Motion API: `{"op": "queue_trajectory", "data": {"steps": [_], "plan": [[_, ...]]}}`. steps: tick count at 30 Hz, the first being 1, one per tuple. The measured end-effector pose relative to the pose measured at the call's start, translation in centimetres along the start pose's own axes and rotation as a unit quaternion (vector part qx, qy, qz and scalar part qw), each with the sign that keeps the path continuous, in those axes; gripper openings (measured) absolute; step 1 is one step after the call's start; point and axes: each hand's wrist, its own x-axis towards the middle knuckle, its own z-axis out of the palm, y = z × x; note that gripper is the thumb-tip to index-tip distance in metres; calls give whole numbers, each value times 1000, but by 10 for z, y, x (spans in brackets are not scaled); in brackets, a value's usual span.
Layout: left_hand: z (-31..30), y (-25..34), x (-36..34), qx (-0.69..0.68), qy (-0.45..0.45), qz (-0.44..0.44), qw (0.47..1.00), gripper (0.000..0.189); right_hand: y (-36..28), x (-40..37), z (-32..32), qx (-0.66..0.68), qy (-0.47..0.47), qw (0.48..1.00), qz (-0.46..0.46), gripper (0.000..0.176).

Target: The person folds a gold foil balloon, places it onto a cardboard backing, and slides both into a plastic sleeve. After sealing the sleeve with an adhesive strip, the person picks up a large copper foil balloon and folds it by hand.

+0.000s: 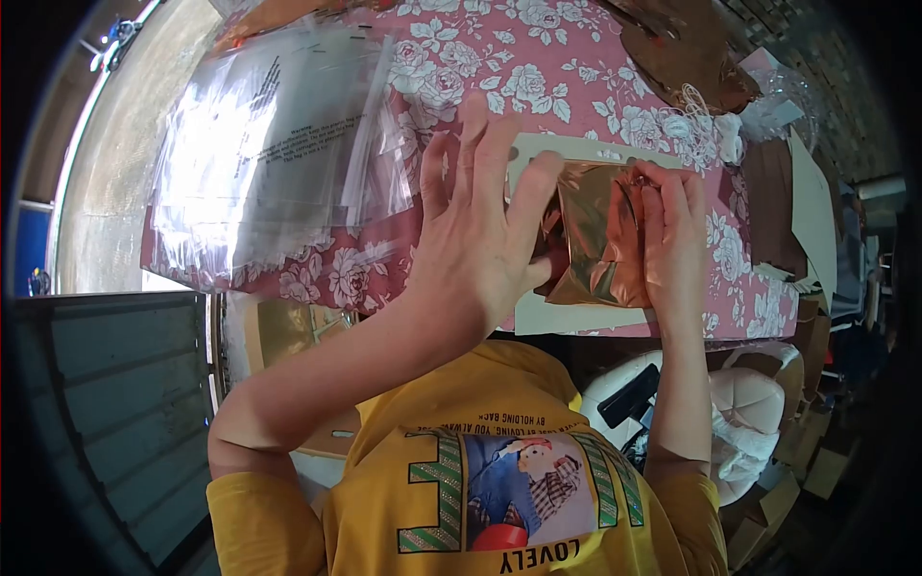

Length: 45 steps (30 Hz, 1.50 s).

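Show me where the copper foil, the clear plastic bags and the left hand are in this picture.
copper foil (597, 235), head view, on its creased middle.
clear plastic bags (274, 144), head view, on the printed top bag.
left hand (475, 240), head view, on the back of the hand.

Around the copper foil packet (600, 235) it's pretty boxed in. The left hand (480, 230) covers its left side and the right hand (672, 240) wraps its right edge. Further left of the packet, a stack of clear plastic bags (279, 144) hogs the floral tablecloth (576, 58). Beyond it to the right there's a pile of brown cardboard scraps (691, 48). The only open cloth is the strip straight beyond the packet.
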Motion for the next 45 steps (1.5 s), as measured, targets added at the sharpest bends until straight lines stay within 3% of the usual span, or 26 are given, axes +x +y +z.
{"op": "queue_trajectory", "data": {"steps": [2,5,6,7,8,13,19,23,26,29,32,45], "plan": [[-2,3,2,11,13,54,998,58,0,-1,1,-21,-2,1000,-20,24],[5,-1,8,28,28,128,991,61,-4,-1,1,6,-12,1000,-11,24],[2,0,8,57,16,148,987,49,-4,-1,0,7,-6,1000,-12,24],[1,-1,9,57,15,153,986,49,-4,-1,-1,-62,-1,997,-52,24],[-1,-2,10,49,-8,168,985,42,-3,-1,-1,-131,3,987,-89,25],[-9,-8,15,-12,-111,202,973,20,10,-1,0,-91,19,992,-79,30],[-15,-8,22,78,-171,264,946,17,4,-2,-1,-117,17,989,-88,28],[-16,-9,24,121,-157,273,941,17,4,-2,-2,-162,20,980,-114,26],[-21,-7,27,137,-186,273,934,17,10,-1,-1,-59,12,996,-72,28],[-18,-11,27,136,-173,302,927,17,4,-3,-2,-90,16,993,-81,28],[-14,-21,24,149,-130,406,892,18,2,-3,-3,-147,20,983,-106,27],[-12,-17,25,182,-191,435,861,22,4,-4,-4,-158,34,977,-136,22]]}}
